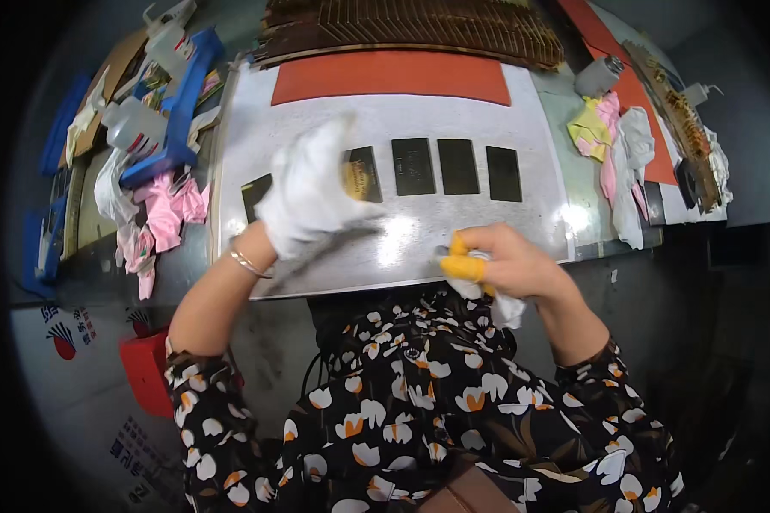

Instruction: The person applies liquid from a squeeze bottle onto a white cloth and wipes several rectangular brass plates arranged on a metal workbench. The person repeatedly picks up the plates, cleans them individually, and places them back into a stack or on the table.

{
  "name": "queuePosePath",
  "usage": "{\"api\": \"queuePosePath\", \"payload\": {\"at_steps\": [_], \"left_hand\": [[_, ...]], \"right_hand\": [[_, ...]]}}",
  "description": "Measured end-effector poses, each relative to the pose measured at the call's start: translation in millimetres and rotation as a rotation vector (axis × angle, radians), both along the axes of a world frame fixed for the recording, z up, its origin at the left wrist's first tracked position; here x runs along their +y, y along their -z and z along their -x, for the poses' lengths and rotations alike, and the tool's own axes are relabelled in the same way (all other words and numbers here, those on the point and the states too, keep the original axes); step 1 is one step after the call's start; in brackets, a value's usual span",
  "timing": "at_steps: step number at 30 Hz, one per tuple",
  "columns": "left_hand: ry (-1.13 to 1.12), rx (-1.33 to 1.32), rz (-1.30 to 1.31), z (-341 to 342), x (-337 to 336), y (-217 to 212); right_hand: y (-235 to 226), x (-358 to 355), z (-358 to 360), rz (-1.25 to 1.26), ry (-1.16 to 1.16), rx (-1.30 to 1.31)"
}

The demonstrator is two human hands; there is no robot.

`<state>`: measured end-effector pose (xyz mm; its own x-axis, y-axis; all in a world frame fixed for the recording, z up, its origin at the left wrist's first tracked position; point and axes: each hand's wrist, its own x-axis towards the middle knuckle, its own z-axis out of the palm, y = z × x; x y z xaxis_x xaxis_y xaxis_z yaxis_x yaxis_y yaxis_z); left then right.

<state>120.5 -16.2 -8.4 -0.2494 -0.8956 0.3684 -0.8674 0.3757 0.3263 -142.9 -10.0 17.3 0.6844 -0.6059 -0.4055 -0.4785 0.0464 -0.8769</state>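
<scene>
We see our left hand [308,192], in a white glove and blurred, lying over one of the dark rectangular plates [361,173] on the grey metal work sheet [453,231]; the fingers look spread rather than curled, and we cannot tell whether they pinch the plate or only press on it. Our right hand [509,261], at about four o'clock from the left, is closed around a wad of white cloth [496,301], with yellow finger cots [462,265] on the fingertips, resting at the near edge of the sheet. The row of plates runs toward three o'clock from the left hand: three more lie just beside each other, apart from both hands, and one peeks out at nine o'clock of the glove. As for containers, a clear squeeze bottle [133,126] lies at ten o'clock beside a blue tray [184,103], its contents too blurred to tell; a grey bottle [597,75] stands at one o'clock. Pink and white rags [167,209] heap at nine o'clock, and yellow, pink and white rags [612,137] at two o'clock. Beyond the sheet, at twelve o'clock, lies an orange-red mat [393,77], then a brown slatted rack [411,26]. The room around is dark.
</scene>
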Motion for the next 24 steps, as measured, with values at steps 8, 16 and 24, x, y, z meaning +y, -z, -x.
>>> {"api": "queuePosePath", "payload": {"at_steps": [8,16,24], "left_hand": [[0.218,-0.237,-0.379,183.7,-89.5,25.8],[0.214,-0.060,-0.244,190.7,-83.1,34.7],[0.339,-0.769,-0.113,222.5,-71.5,-10.7]], "right_hand": [[39.8,-4.3,165.5,0.003,0.636,-0.229],[66.5,-28.4,191.6,-0.031,0.839,-0.359],[89.0,-36.3,200.8,0.074,0.744,-0.419]]}}
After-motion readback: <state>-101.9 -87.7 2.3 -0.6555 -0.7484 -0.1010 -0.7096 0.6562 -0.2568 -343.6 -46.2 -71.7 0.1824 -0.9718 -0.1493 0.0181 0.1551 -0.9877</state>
